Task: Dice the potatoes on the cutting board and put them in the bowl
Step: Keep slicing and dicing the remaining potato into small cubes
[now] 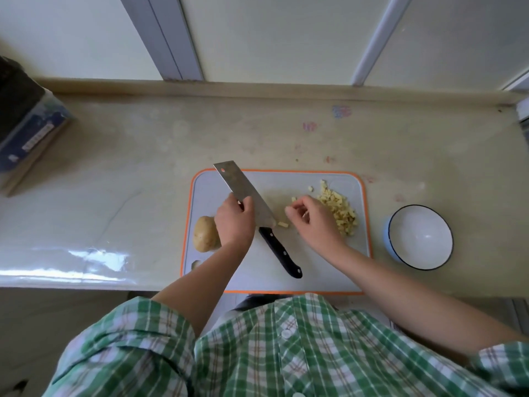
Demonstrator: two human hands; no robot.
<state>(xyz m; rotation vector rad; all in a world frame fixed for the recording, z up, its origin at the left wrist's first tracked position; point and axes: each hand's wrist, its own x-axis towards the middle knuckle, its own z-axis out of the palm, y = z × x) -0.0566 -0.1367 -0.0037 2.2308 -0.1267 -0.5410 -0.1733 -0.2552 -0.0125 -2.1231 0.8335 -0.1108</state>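
Observation:
A grey cutting board (315, 270) with an orange rim lies at the counter's front edge. A cleaver (243, 187) with a black handle (282, 253) lies slanted across it. My left hand (234, 219) grips the blade by its spine, and the handle is free. A whole unpeeled potato (203, 234) sits on the board's left side, just left of that hand. A heap of potato dice (340, 209) lies at the board's right. My right hand (312, 219) hovers beside the heap with curled fingers; whether it pinches a piece is hidden. One cut stick (283, 224) lies by the blade's heel. The white bowl (419, 239) stands empty right of the board.
A dark blue box (31, 130) sits at the counter's far left. A raised ledge and white wall panels run along the back. A small potato scrap (196, 264) lies at the board's front left corner.

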